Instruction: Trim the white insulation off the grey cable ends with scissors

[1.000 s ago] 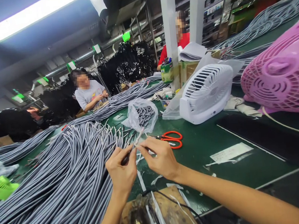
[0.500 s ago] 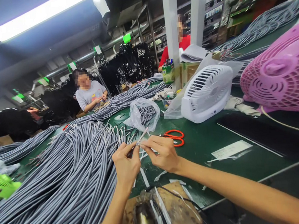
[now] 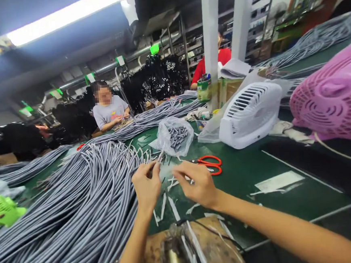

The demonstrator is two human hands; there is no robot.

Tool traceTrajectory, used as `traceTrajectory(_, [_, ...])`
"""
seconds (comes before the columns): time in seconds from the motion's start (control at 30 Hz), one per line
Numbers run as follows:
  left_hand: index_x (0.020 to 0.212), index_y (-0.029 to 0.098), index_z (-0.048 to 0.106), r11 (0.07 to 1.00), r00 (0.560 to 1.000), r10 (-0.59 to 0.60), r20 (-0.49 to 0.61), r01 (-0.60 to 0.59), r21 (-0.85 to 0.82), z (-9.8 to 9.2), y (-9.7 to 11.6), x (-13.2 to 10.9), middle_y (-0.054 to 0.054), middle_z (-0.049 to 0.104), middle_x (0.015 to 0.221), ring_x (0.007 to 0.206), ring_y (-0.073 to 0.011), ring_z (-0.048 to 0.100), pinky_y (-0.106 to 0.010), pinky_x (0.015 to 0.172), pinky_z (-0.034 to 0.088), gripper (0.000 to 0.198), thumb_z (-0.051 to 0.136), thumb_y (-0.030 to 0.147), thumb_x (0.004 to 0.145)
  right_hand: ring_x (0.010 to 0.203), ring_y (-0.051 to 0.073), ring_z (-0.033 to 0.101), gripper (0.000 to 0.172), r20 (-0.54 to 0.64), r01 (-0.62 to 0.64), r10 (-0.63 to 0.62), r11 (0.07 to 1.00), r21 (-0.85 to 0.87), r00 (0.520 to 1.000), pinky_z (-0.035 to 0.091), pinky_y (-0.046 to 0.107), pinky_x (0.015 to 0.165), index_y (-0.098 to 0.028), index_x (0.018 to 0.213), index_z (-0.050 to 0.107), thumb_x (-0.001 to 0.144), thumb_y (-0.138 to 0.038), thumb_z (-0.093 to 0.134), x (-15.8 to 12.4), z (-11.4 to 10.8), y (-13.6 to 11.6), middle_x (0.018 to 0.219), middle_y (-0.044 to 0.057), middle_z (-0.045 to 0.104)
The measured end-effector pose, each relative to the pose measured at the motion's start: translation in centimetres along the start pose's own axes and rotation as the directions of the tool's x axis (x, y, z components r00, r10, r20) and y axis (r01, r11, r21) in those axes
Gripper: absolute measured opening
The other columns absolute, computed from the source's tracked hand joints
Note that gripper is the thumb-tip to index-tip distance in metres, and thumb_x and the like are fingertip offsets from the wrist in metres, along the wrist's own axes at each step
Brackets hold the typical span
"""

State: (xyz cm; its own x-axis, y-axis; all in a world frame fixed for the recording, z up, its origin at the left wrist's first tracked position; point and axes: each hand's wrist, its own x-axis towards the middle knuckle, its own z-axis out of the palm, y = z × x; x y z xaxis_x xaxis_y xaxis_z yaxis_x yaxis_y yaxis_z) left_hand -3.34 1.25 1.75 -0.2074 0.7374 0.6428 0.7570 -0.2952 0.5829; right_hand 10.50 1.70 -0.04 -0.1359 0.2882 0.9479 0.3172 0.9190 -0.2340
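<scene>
My left hand is closed in a pinch on a grey cable, whose pale stripped end sticks up past the fingertips. The rest of that cable is hidden by the hand. A short gap to the right, my right hand is closed, its fingertips blurred; a small pale-grey bit shows among the fingers, too small to name. Left of my hands lies a large bundle of grey cables. Beyond them sits a clear plastic bag of short grey sleeve-like pieces. Scissors with red handles lie past my right hand.
A wooden block with a dark metal device is at the near edge, with white strips around it. A white fan and a pink fan stand right, a green fan left. A co-worker sits across the table.
My right hand has come away from the left fingertips and moved right, leaving a gap between the hands. My left hand keeps its pinch. The whole view has shifted slightly.
</scene>
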Motion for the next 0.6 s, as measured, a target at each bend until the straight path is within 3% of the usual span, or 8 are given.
traceTrajectory(0.07, [0.079,0.016,0.070,0.995,1.000,0.003,0.011,-0.002,-0.096,-0.1,0.5,-0.3,-0.003,0.063,0.067,0.059,-0.0123,0.056,-0.021,0.055,0.041,0.022,0.052,0.029,0.079,0.050,0.010,0.050,0.017,0.010,-0.189,0.190,0.981,-0.032,0.982,0.037,0.022,0.048,-0.017,0.072,0.058,0.085,-0.016,0.048,0.3,0.1,1.0,0.059,0.000,0.057])
traceTrajectory(0.13, [0.077,0.016,0.069,0.987,0.999,-0.003,0.052,0.011,-0.159,0.0,0.9,-0.7,-0.003,0.061,0.066,0.058,-0.0121,0.054,-0.021,0.053,0.040,0.025,0.051,0.032,0.080,0.048,0.010,0.049,0.017,0.034,-0.275,0.275,0.961,-0.018,0.961,0.037,0.021,0.047,-0.017,0.071,0.059,0.085,-0.018,0.049,0.6,0.1,1.7,0.059,0.000,0.057])
traceTrajectory(0.33, [0.075,0.014,0.068,0.965,0.989,-0.066,0.129,0.096,-0.242,0.6,0.6,-1.0,-0.001,0.055,0.059,0.053,-0.0106,0.047,-0.021,0.049,0.035,0.031,0.051,0.039,0.080,0.047,0.010,0.048,0.019,0.065,-0.310,0.308,0.950,0.025,0.949,0.038,0.021,0.049,-0.015,0.070,0.062,0.085,-0.018,0.050,0.7,0.1,1.7,0.058,0.000,0.058])
traceTrajectory(0.6, [0.074,0.013,0.068,0.968,0.994,-0.046,0.096,0.068,-0.243,0.4,1.2,-1.1,-0.001,0.059,0.059,0.052,-0.0109,0.050,-0.021,0.050,0.039,0.026,0.056,0.037,0.076,0.045,0.009,0.044,0.021,0.084,-0.383,0.376,0.919,0.096,0.923,0.035,0.021,0.046,-0.015,0.068,0.062,0.083,-0.021,0.050,0.8,-0.1,1.6,0.056,0.000,0.057])
